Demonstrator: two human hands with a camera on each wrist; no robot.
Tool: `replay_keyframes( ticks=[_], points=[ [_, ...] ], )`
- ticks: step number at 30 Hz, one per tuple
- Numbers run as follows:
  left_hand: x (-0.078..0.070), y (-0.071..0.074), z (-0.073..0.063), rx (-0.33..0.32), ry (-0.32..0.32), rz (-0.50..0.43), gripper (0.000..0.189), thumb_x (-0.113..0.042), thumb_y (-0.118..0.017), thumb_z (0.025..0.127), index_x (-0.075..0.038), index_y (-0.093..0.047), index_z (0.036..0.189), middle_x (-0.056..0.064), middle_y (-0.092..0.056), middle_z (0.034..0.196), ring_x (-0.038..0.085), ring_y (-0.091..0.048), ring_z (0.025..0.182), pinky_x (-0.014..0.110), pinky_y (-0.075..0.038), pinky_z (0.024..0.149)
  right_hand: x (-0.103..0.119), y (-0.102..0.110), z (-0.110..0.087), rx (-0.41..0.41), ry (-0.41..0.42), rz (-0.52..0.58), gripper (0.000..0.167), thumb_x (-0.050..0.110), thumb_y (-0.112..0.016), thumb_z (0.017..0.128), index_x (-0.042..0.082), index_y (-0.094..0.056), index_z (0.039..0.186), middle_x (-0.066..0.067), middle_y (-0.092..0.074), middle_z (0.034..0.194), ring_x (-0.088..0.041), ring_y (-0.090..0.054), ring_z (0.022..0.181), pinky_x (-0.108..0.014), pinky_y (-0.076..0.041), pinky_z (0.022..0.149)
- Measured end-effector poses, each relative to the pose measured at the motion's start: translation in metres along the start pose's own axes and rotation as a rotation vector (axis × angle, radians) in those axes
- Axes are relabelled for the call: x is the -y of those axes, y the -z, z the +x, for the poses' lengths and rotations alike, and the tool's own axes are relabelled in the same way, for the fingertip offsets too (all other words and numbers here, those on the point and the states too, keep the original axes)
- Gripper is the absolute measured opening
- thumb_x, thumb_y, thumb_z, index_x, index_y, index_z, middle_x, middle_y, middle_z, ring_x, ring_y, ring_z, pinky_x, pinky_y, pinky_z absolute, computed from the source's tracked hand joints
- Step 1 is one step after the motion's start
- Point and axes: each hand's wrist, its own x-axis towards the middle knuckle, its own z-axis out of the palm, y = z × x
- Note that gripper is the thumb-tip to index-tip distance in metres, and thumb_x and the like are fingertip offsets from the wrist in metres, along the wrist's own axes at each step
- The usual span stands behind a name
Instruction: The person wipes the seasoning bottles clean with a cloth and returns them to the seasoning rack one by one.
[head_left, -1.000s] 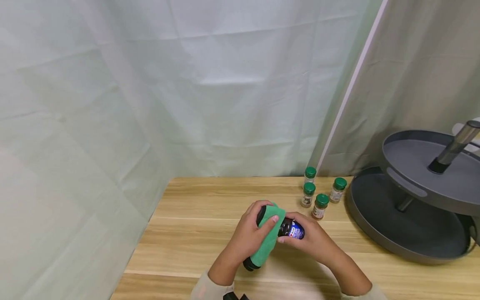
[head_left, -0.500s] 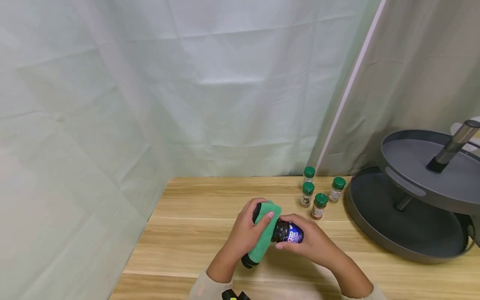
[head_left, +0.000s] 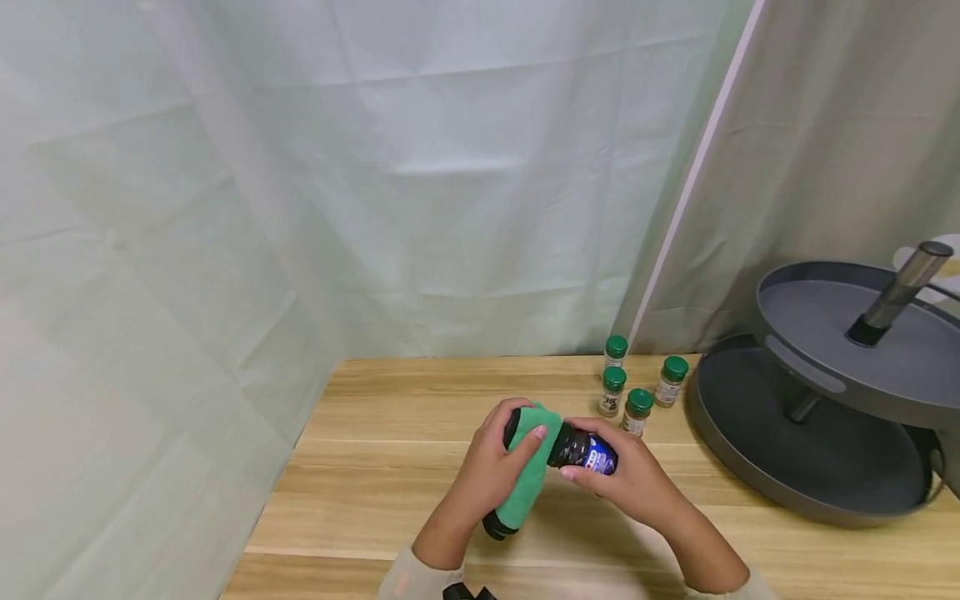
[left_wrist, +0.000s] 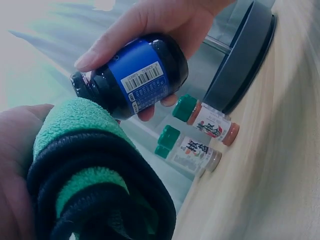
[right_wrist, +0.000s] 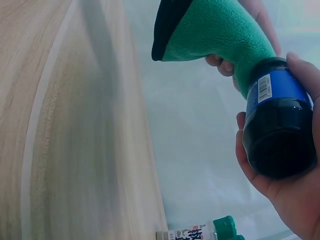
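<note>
My left hand (head_left: pixel 491 467) grips a folded green cloth (head_left: pixel 534 471) with black edging, the thumb lying across it. My right hand (head_left: pixel 637 479) holds a dark jar (head_left: pixel 572 448) with a blue label, tilted on its side above the table. The jar's neck end points at the cloth and meets its near side in the head view. Seen from the left wrist, the jar (left_wrist: pixel 145 75) shows a barcode, and its narrow end reaches the cloth (left_wrist: pixel 80 117). In the right wrist view the cloth (right_wrist: pixel 225 35) covers the jar's top, while the dark base (right_wrist: pixel 280 145) faces the camera.
Several small spice bottles with green caps (head_left: pixel 638 402) stand on the wooden table (head_left: pixel 375 500) beyond the right hand. A two-tier dark grey round tray (head_left: pixel 806 500) with a metal post takes up the right side. Pale curtains (head_left: pixel 480 208) hang behind the table and at the left.
The cloth and left hand have shifted slightly left. The jar moved left with them, then back right, and more of its dark neck end shows beside the cloth than a second ago.
</note>
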Motion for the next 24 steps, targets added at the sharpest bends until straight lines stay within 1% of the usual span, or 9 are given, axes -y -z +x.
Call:
replay_keyframes(
  ticks=[4,8,14,16,18,21,24],
  points=[
    [-0.002,0.0,-0.001,0.014,0.011,-0.014,0.037,-0.048,-0.059,0.1,-0.031,-0.053,0.132,-0.001,-0.059,0.124,0.017,-0.059,0.102,0.033,-0.052,0.082,-0.004,0.0,0.002,-0.015,-0.033,0.005,0.058,0.032,-0.079,0.088,0.018,-0.055,0.14,-0.011,-0.064,0.125,-0.012,-0.066,0.085,-0.029,-0.058,0.064],
    [-0.003,-0.001,-0.002,0.033,0.014,-0.037,0.037,-0.049,-0.06,0.099,-0.034,-0.052,0.132,-0.004,-0.059,0.124,0.017,-0.06,0.103,0.033,-0.053,0.082,-0.009,-0.002,0.003,-0.013,-0.037,0.017,0.058,0.031,-0.08,0.088,0.02,-0.055,0.139,-0.009,-0.064,0.126,-0.012,-0.066,0.091,-0.028,-0.058,0.069],
    [-0.006,0.0,-0.003,0.058,0.013,-0.086,0.035,-0.046,-0.062,0.099,-0.034,-0.053,0.131,-0.003,-0.06,0.123,0.017,-0.06,0.103,0.033,-0.053,0.082,-0.014,-0.007,0.004,0.046,-0.038,0.066,0.056,0.028,-0.08,0.088,0.023,-0.053,0.137,-0.008,-0.063,0.124,-0.012,-0.066,0.094,-0.029,-0.059,0.073],
    [-0.006,0.0,-0.004,0.059,0.017,-0.104,0.035,-0.045,-0.062,0.099,-0.034,-0.053,0.132,-0.002,-0.061,0.123,0.018,-0.06,0.103,0.033,-0.054,0.082,-0.014,-0.008,0.004,0.068,-0.032,0.084,0.058,0.027,-0.08,0.088,0.024,-0.053,0.138,-0.008,-0.061,0.126,-0.012,-0.065,0.096,-0.029,-0.059,0.074],
    [-0.007,-0.001,-0.004,0.058,0.026,-0.118,0.035,-0.044,-0.061,0.1,-0.034,-0.052,0.132,-0.001,-0.061,0.124,0.018,-0.06,0.103,0.033,-0.054,0.082,-0.014,-0.008,0.004,0.088,-0.014,0.099,0.061,0.026,-0.081,0.087,0.025,-0.052,0.14,-0.007,-0.06,0.128,-0.013,-0.065,0.099,-0.03,-0.059,0.077],
    [-0.006,-0.002,-0.003,0.04,0.034,-0.144,0.034,-0.042,-0.061,0.101,-0.032,-0.052,0.132,0.002,-0.062,0.123,0.019,-0.061,0.102,0.033,-0.054,0.082,-0.015,-0.008,0.004,0.107,0.006,0.117,0.066,0.025,-0.083,0.085,0.029,-0.051,0.142,-0.004,-0.058,0.133,-0.013,-0.064,0.106,-0.029,-0.058,0.082],
    [-0.005,-0.003,-0.001,0.01,0.059,-0.172,0.032,-0.041,-0.059,0.102,-0.03,-0.052,0.132,0.006,-0.062,0.121,0.019,-0.062,0.098,0.034,-0.055,0.079,-0.013,-0.007,0.005,0.112,0.0,0.132,0.068,0.023,-0.082,0.086,0.03,-0.049,0.144,-0.005,-0.056,0.137,-0.014,-0.063,0.11,-0.029,-0.058,0.085]
  ],
)
